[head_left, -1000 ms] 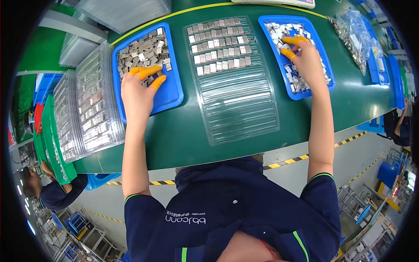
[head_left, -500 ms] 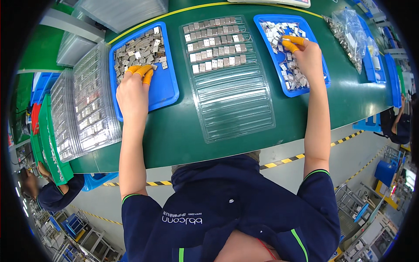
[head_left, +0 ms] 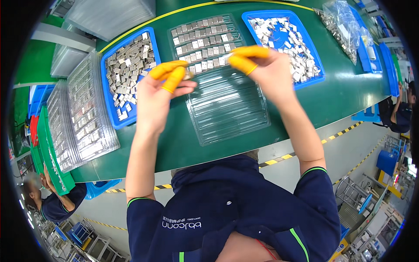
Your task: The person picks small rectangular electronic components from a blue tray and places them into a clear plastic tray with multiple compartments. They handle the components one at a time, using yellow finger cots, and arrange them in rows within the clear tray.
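Over the clear plastic tray [head_left: 229, 113], both my hands are raised close to each other, yellow covers on some of their fingertips. My left hand [head_left: 152, 98] is closed in a pinch on a small metal connector [head_left: 188, 75]. Pinched as well, my right hand [head_left: 273, 76] has a small white connector [head_left: 227, 56] at its fingertips, partly blurred. Several rows of silver and white connectors [head_left: 203, 43] fill the tray's far half; the near grooves hold none.
A blue tray [head_left: 151, 34] of loose metal connectors is at the left, another blue tray [head_left: 322, 80] of white wired pieces at the right. Stacked clear trays [head_left: 89, 109] stand far left. A plastic bag [head_left: 342, 26] lies at the far right. A co-worker [head_left: 63, 201] is at left.
Both hands have left the blue trays and come together over the clear tray, left hand moving right and right hand moving left. The view has shifted slightly.
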Demonstrator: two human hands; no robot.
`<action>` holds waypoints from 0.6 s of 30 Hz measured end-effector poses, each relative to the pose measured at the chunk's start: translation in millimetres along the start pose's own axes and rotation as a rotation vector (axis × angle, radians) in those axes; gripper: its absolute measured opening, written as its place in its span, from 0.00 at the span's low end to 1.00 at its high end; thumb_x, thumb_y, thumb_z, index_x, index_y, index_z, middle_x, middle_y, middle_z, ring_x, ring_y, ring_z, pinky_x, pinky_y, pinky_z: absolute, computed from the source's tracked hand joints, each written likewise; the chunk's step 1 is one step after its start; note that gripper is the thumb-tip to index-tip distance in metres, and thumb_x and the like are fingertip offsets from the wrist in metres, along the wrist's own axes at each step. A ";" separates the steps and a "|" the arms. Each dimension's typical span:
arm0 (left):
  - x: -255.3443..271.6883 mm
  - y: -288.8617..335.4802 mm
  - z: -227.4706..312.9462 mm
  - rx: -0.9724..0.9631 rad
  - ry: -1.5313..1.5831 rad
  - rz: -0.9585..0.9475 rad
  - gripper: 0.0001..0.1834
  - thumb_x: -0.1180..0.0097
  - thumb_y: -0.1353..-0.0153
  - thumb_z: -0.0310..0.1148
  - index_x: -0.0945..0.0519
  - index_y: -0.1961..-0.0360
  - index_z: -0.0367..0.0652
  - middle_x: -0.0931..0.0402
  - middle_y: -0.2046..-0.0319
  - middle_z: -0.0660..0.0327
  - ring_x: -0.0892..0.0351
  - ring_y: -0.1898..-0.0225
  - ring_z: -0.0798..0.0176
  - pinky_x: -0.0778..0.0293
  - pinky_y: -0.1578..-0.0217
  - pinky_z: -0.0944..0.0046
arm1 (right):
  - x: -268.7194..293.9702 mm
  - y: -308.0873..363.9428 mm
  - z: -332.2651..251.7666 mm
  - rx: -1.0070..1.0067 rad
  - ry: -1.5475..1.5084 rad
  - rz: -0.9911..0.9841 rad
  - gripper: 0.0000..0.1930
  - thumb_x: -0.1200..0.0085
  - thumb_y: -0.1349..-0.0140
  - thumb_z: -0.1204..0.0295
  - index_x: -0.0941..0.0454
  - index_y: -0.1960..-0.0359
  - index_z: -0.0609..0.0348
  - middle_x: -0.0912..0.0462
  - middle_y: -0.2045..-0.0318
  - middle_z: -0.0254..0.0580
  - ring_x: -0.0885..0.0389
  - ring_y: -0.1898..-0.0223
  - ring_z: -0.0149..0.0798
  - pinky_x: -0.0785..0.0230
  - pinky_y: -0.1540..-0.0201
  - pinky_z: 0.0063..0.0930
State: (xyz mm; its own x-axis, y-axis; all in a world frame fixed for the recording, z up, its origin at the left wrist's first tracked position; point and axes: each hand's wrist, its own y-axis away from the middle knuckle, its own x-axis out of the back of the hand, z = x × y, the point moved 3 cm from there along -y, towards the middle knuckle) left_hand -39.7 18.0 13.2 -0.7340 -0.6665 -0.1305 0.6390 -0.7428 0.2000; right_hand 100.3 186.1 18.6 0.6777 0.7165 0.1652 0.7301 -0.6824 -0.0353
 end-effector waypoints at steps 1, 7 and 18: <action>-8.5 -0.6 -3.4 0.044 0.047 -0.022 0.14 0.49 0.38 0.28 0.26 0.53 0.31 0.23 0.62 0.53 0.19 0.65 0.61 0.21 0.65 0.70 | -12.6 4.5 6.0 -0.051 -0.090 -0.063 0.10 0.37 0.49 0.75 0.18 0.65 0.66 0.17 0.69 0.40 0.20 0.68 0.26 0.28 0.62 0.17; -19.8 -2.4 -22.8 0.041 0.128 -0.082 0.15 0.44 0.42 0.24 0.26 0.53 0.30 0.22 0.62 0.52 0.19 0.63 0.60 0.22 0.59 0.68 | -16.5 7.5 13.3 -0.135 -0.187 -0.115 0.11 0.39 0.47 0.77 0.21 0.62 0.69 0.17 0.66 0.43 0.19 0.66 0.29 0.27 0.58 0.20; -27.1 6.5 -22.2 -0.024 -0.008 -0.089 0.17 0.44 0.46 0.16 0.28 0.53 0.29 0.22 0.62 0.52 0.19 0.61 0.57 0.21 0.59 0.64 | -15.0 13.5 14.9 -0.106 -0.036 -0.248 0.10 0.40 0.47 0.77 0.20 0.62 0.68 0.17 0.66 0.41 0.19 0.65 0.29 0.27 0.59 0.20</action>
State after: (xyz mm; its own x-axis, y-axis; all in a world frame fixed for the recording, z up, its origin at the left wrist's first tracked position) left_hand -10.5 29.8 -3.6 -0.7898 -0.5974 -0.1389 0.5765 -0.8004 0.1646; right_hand 101.3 168.3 0.9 0.4836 0.8669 0.1209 0.8621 -0.4957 0.1056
